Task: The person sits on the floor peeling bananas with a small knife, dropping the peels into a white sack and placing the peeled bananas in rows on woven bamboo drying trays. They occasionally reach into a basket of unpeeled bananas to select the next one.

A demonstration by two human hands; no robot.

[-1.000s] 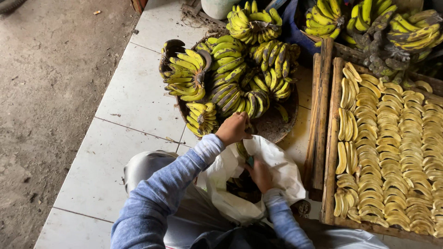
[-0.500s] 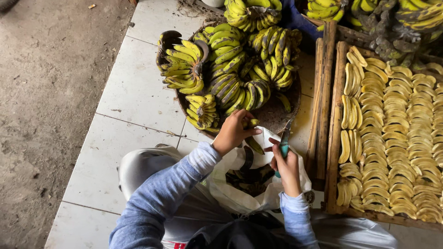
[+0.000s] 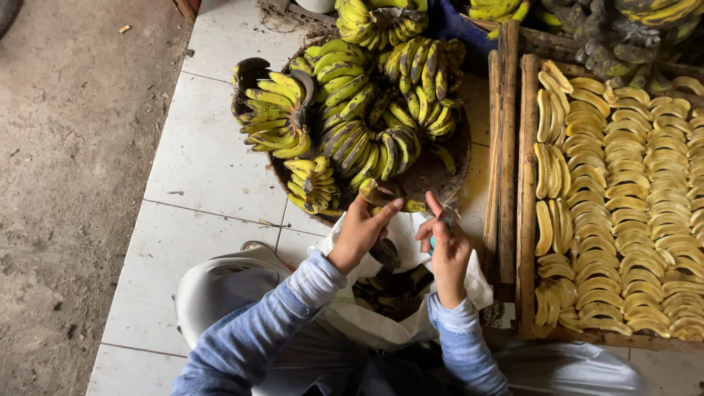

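My left hand (image 3: 361, 229) grips a small yellow-green banana (image 3: 383, 192) over an open white plastic bag (image 3: 411, 308) that lies on my lap and holds dark peels. My right hand (image 3: 446, 246) is closed around a small teal-handled knife (image 3: 438, 233), its blade pointing up beside the banana. Both hands hover at the near rim of a round woven basket (image 3: 462, 150) piled with bunches of green-yellow bananas (image 3: 352, 125).
A wooden-framed tray (image 3: 526, 220) on the right holds several rows of peeled yellow bananas (image 3: 631, 213). More banana bunches (image 3: 645, 22) lie at the top right. White floor tiles (image 3: 198, 161) meet bare concrete (image 3: 66, 183) on the left.
My left hand pulled a banana off the basket and brought it over the bag. My right hand rose out of the bag with the knife and moved close to the banana.
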